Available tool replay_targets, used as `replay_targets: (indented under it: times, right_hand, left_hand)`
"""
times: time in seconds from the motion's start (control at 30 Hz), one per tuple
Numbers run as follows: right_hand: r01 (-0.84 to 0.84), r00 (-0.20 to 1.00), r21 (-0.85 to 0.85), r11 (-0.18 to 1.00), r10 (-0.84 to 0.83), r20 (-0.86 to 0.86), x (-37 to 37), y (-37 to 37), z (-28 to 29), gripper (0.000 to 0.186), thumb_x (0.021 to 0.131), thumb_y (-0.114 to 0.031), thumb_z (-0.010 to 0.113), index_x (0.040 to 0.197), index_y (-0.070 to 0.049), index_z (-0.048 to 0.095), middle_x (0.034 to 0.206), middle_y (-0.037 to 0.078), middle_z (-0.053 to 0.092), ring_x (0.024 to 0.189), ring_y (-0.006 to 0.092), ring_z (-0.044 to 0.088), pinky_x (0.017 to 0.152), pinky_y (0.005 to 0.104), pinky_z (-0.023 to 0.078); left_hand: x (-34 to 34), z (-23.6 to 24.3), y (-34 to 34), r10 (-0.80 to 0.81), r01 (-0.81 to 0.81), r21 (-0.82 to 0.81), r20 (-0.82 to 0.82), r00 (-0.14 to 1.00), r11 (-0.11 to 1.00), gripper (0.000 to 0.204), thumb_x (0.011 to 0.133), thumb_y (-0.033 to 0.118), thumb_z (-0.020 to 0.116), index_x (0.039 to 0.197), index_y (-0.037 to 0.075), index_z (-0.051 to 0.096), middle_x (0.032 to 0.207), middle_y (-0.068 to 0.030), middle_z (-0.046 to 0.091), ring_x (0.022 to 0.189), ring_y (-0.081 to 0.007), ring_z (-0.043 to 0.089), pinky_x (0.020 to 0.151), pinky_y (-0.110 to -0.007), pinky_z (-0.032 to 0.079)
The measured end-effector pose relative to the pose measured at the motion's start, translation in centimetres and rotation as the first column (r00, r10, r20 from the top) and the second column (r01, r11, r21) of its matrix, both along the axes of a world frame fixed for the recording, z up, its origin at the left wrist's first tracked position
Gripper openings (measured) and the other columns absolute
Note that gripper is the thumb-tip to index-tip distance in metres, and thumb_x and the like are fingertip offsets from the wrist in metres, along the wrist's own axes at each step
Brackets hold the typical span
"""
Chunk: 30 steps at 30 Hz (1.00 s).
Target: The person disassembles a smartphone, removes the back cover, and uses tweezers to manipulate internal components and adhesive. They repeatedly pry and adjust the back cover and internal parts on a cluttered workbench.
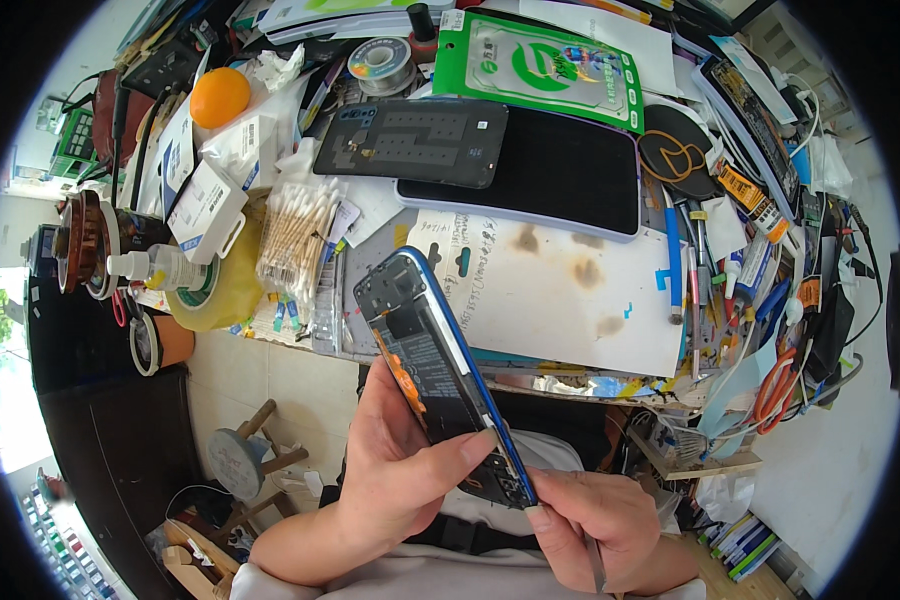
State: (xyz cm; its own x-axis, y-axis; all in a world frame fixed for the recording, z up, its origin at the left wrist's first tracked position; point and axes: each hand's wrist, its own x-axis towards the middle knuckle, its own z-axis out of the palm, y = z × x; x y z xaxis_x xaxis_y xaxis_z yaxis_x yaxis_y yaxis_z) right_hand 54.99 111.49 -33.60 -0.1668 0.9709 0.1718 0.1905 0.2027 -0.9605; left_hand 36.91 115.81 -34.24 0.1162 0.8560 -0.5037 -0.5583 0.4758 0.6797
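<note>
Your left hand (400,470) covers the lower back of the opened phone (440,375). The thin tool (594,562) in your right hand (595,525) hides its tip against the phone's bottom corner. The phone's internal parts are too small to identify.

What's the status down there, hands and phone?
Left hand grips opened blue phone, insides showing. Right hand holds thin metal tool near its lower edge. Nothing between hands; cluttered bench beyond.
</note>
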Motion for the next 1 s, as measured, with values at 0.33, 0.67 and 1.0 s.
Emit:
replay_targets:
  times: [0.33, 0.67, 1.0]
  right_hand:
    - [0.005, 1.000, 0.022, 1.000, -0.006, 0.027, -0.2, -0.1, -0.2, 0.028, 0.090, 0.000, 0.073, 0.118, 0.003, 0.072, 0.084, 0.016, 0.071, 0.064, 0.0286, 0.070, 0.059, 0.0337, 0.053]
    - [-0.186, 0.962, -0.365, 0.912, 0.094, -0.257, 1.8, 1.6, 1.4, 0.044, 0.093, -0.004, 0.071, 0.136, 0.003, 0.061, 0.112, 0.015, 0.069, 0.091, 0.0199, 0.068, 0.075, 0.0294, 0.054]
    - [-0.392, 0.775, -0.539, 0.746, -0.047, -0.630, 0.6, 2.4, -0.4, 0.031, 0.103, -0.002, 0.061, 0.134, 0.000, 0.068, 0.138, 0.013, 0.055, 0.118, 0.0149, 0.058, 0.089, 0.0228, 0.053]
  left_hand:
    - [0.0, -0.2, 0.0, 0.006, -0.006, -0.007, -0.004, 1.000, 1.000, 0.088, 0.076, 0.002, 0.073, 0.154, 0.007, 0.033, 0.100, -0.0071, 0.052, 0.091, -0.0207, 0.057, 0.094, -0.049, 0.051]
    - [0.0, -0.3, -0.4, -0.019, 0.019, 0.015, -0.010, 1.000, 1.000, 0.091, 0.073, 0.002, 0.074, 0.154, 0.006, 0.031, 0.099, -0.0091, 0.053, 0.090, -0.0215, 0.057, 0.093, -0.048, 0.050]
    - [-0.9, -1.7, -1.3, -0.068, 0.075, 0.247, -0.037, 0.997, 0.966, 0.084, 0.074, -0.012, 0.077, 0.143, 0.004, 0.031, 0.124, -0.0089, 0.057, 0.113, -0.0165, 0.061, 0.097, -0.034, 0.053]
